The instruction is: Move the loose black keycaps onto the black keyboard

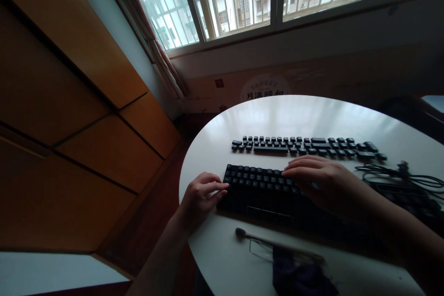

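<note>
A black keyboard (256, 196) lies on the white table, its far rows fitted with keycaps and its near part dark and without visible caps. At its left end is my left hand (203, 194), with the index finger and thumb closed against the edge and the end keys. My right hand (314, 173) reaches over the right part of the keyboard. Its fingers are stretched out, with fingertips touching the far row; its thumb side is hidden. Loose black keycaps (270, 150) stand in rows just behind the keyboard.
A brush (263, 239) lies at the table's near side beside a dark purple cloth (300, 275). Coiled black cable (402, 173) sits to the right, above another dark keyed object (412, 196). The round table's edge (183, 171) curves close to my left arm.
</note>
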`<state>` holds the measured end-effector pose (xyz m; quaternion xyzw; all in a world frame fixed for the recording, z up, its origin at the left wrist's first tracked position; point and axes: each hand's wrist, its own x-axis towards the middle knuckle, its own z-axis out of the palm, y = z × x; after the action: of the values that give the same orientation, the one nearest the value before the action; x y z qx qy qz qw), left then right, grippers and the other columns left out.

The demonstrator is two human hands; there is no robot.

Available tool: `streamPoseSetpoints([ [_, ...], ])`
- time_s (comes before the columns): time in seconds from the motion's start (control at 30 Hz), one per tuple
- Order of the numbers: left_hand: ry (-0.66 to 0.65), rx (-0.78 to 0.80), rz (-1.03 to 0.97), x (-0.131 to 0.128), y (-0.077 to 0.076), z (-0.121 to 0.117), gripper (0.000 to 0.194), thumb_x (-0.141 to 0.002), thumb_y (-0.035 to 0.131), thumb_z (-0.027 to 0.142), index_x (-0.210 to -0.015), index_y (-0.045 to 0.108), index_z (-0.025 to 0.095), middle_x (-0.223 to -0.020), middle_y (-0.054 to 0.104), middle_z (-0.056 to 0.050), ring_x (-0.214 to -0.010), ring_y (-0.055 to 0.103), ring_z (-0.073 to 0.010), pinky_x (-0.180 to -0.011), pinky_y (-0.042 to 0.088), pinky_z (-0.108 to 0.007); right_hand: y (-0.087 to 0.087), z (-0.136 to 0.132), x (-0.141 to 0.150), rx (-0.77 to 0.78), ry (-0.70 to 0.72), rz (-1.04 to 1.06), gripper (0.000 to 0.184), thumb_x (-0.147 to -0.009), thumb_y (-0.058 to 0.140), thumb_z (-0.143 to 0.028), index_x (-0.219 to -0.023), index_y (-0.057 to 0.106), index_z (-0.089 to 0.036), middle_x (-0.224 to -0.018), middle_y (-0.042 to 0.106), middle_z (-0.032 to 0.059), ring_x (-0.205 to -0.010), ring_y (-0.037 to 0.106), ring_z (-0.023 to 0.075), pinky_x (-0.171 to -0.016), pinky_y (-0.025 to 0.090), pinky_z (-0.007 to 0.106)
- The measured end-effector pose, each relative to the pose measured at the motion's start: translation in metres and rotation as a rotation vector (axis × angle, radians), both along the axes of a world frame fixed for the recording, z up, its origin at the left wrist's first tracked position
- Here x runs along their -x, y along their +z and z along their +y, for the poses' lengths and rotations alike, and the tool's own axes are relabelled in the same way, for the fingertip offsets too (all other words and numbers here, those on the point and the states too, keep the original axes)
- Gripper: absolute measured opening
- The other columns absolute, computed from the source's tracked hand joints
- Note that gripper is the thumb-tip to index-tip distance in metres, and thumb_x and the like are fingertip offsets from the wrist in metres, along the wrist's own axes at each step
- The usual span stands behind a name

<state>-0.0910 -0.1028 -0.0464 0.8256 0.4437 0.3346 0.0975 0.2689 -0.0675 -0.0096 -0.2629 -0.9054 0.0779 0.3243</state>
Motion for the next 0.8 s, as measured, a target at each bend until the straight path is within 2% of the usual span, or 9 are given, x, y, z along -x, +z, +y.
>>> streamPoseSetpoints([
  [0.17, -0.024, -0.039, 0.107, 0.002, 0.005, 0.002, 0.019, -0.094, 0.062, 0.03, -0.101, 0.078, 0.022, -0.09, 0.067, -0.007, -0.087, 0.06, -0.0199, -0.078, 0.051, -0.033, 0.001, -0.001, 0.001, 0.024, -0.005, -0.009, 0.025, -0.095, 0.052, -0.015, -0.109, 0.072, -0.023, -0.107, 0.075, 0.0074, -0.098, 0.071, 0.0222, -0.083, 0.061, 0.037],
  [0.3, -0.054, -0.002, 0.116, 0.004, 0.003, 0.002, 0.019, -0.095, 0.061, 0.03, -0.101, 0.078, 0.022, -0.09, 0.067, -0.007, -0.086, 0.06, -0.0192, -0.077, 0.05, -0.032, 0.001, -0.001, 0.001, 0.037, -0.007, -0.011, 0.026, -0.095, 0.052, -0.014, -0.11, 0.072, -0.022, -0.108, 0.075, 0.008, -0.097, 0.071, 0.0217, -0.083, 0.06, 0.037],
  [0.47, -0.05, 0.139, -0.05, 0.007, 0.002, 0.002, 0.026, -0.096, 0.057, 0.035, -0.105, 0.076, 0.019, -0.094, 0.063, -0.008, -0.082, 0.06, -0.0173, -0.072, 0.051, -0.03, -0.001, 0.001, 0.0, 0.035, -0.017, 0.013, 0.026, -0.092, 0.056, -0.013, -0.108, 0.073, -0.023, -0.107, 0.075, 0.0079, -0.093, 0.072, 0.0214, -0.079, 0.061, 0.035],
  [0.6, 0.07, 0.232, -0.222, 0.01, 0.002, 0.006, 0.035, -0.095, 0.055, 0.042, -0.117, 0.067, 0.017, -0.097, 0.064, -0.009, -0.082, 0.06, -0.0173, -0.067, 0.051, -0.027, -0.004, 0.004, -0.002, 0.048, -0.021, 0.011, 0.025, -0.092, 0.056, -0.014, -0.107, 0.074, -0.023, -0.106, 0.075, 0.0081, -0.091, 0.072, 0.0211, -0.078, 0.061, 0.034],
  [0.8, 0.114, 0.427, -0.152, 0.006, 0.001, 0.012, 0.045, -0.091, 0.06, 0.048, -0.126, 0.061, 0.02, -0.095, 0.066, -0.005, -0.075, 0.061, -0.0162, -0.066, 0.051, -0.027, -0.01, 0.007, -0.001, 0.073, -0.049, 0.005, 0.026, -0.09, 0.059, -0.013, -0.107, 0.075, -0.023, -0.103, 0.075, 0.0082, -0.089, 0.072, 0.0205, -0.078, 0.06, 0.033],
])
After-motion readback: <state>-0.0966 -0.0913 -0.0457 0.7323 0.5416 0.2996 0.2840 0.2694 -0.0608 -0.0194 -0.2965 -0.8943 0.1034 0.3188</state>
